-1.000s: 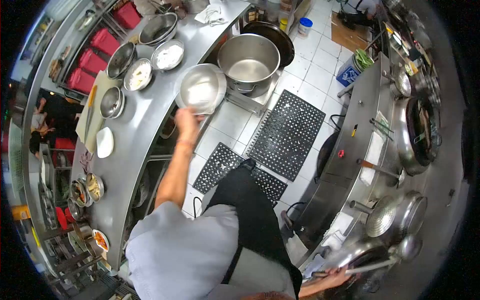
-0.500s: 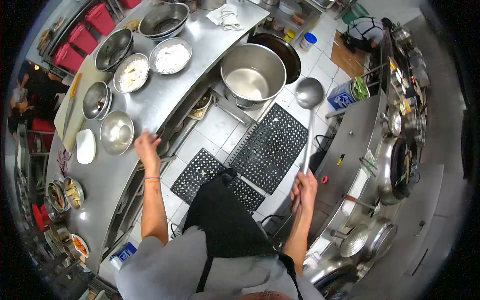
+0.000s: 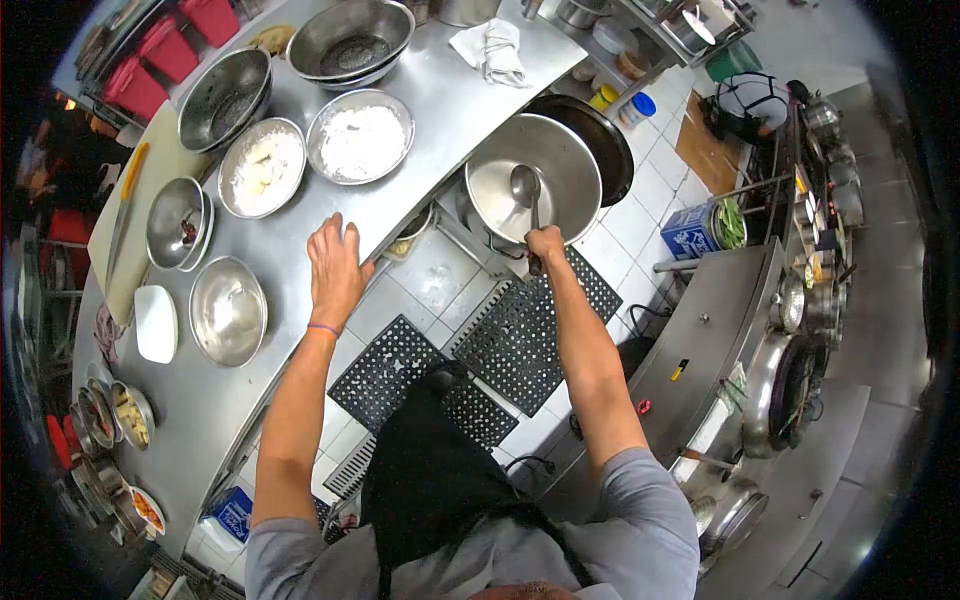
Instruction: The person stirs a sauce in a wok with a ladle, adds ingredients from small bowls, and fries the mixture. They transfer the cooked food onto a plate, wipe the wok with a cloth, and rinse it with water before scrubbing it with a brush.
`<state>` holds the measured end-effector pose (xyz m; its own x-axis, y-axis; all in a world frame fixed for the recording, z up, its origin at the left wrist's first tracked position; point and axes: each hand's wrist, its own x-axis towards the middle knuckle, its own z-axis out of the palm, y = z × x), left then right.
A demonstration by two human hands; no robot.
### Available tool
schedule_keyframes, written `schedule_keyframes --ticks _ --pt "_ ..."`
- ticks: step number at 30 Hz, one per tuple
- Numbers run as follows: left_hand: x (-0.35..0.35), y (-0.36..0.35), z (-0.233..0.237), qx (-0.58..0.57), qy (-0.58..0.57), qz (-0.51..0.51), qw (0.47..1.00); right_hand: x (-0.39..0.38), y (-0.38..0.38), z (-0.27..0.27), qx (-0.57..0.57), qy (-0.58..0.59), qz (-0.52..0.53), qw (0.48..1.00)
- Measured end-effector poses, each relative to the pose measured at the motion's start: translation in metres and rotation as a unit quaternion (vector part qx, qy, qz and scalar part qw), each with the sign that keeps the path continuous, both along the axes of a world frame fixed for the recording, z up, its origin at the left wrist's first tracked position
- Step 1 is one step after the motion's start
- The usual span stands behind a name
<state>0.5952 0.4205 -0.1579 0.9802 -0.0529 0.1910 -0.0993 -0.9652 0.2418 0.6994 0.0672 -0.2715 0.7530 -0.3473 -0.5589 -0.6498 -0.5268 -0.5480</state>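
the right hand (image 3: 545, 243) is closed around the handle of a ladle (image 3: 527, 195), whose bowl sits inside the large steel pot (image 3: 585, 165), near its left inner wall. the pot stands below counter height, just off the counter's front edge. a black wok (image 3: 612, 150) lies behind its far rim; contact cannot be determined. the left hand (image 3: 335, 265) rests flat on the near edge of the steel counter (image 3: 440, 95), fingers spread wide, holding nothing. just beyond it stand a bowl of white powder (image 3: 360, 135) and a bowl of pale pieces (image 3: 262, 168). an empty bowl (image 3: 228, 310) sits further left, beside a white dish (image 3: 156, 323). a cloth (image 3: 495, 50) lies at the counter's far end. black perforated floor mats (image 3: 520, 335) cover the tiled aisle between this counter and the opposite steel unit (image 3: 715, 320). a blue box (image 3: 695, 228) stands at the aisle's far side.
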Motion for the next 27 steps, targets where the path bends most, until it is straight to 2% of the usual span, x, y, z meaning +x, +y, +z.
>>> schedule_keyframes --ticks 2,3,5,6,7,9,11,13,15,16,19,21,22,23,24,25,26,27 --pt "0.001 0.0 -0.001 0.004 0.002 0.0 1.0 0.013 -0.004 -0.028 0.026 0.016 -0.002 1.0" --pt "0.001 -0.001 -0.001 0.008 0.003 0.001 1.0 0.015 -0.003 -0.025 0.027 0.016 -0.004 1.0" --pt "0.001 -0.002 0.001 0.009 0.009 0.001 1.0 0.013 -0.001 -0.017 0.224 0.038 -0.099 0.969" --pt "0.001 -0.002 0.002 0.01 0.013 0.003 1.0 0.01 0.0 -0.009 0.349 0.059 -0.206 0.912" --pt "0.001 -0.002 0.003 0.012 0.012 -0.001 1.0 0.006 -0.005 -0.019 0.352 0.057 -0.208 0.911" --pt "0.0 -0.003 0.005 0.011 0.012 0.005 1.0 -0.006 -0.021 -0.034 0.539 0.048 -0.326 0.775" --pt "0.0 -0.004 0.006 0.006 0.018 0.009 1.0 -0.034 -0.02 0.005 0.516 0.056 -0.318 0.794" --pt "0.001 -0.005 0.005 -0.003 0.023 -0.001 1.0 -0.067 -0.031 0.019 0.554 0.024 -0.285 0.782" --pt "0.001 -0.003 0.0 0.021 0.022 0.012 0.999 -0.1 -0.038 0.05 0.595 0.0 -0.341 0.728" --pt "0.0 -0.002 0.001 0.021 0.016 -0.011 1.0 -0.12 -0.042 0.073 0.606 -0.003 -0.31 0.732" --pt "-0.001 0.0 -0.001 0.045 0.018 0.0 0.999 -0.183 -0.056 0.11 0.679 -0.04 -0.316 0.662" --pt "-0.001 0.01 -0.022 0.033 -0.043 -0.02 0.998 -0.236 -0.063 0.144 0.711 -0.081 -0.297 0.632" --pt "0.0 0.017 -0.03 0.016 -0.033 -0.038 0.999 -0.262 -0.063 0.164 0.744 -0.108 -0.294 0.59" --pt "-0.002 0.017 -0.031 0.021 -0.048 -0.04 0.998 -0.282 -0.061 0.179 0.705 -0.117 -0.377 0.589" --pt "0.008 0.035 -0.059 0.088 -0.092 -0.044 0.991 -0.307 -0.058 0.214 0.689 -0.149 -0.429 0.565" --pt "0.008 0.03 -0.04 0.055 -0.018 -0.029 0.998 -0.34 -0.06 0.223 0.735 -0.204 -0.362 0.535" --pt "0.006 0.024 -0.025 0.088 0.006 -0.025 0.996 -0.372 -0.061 0.221 0.758 -0.242 -0.358 0.488" --pt "0.028 0.064 -0.076 0.105 -0.13 -0.138 0.976 -0.401 -0.057 0.234 0.748 -0.297 -0.36 0.472"
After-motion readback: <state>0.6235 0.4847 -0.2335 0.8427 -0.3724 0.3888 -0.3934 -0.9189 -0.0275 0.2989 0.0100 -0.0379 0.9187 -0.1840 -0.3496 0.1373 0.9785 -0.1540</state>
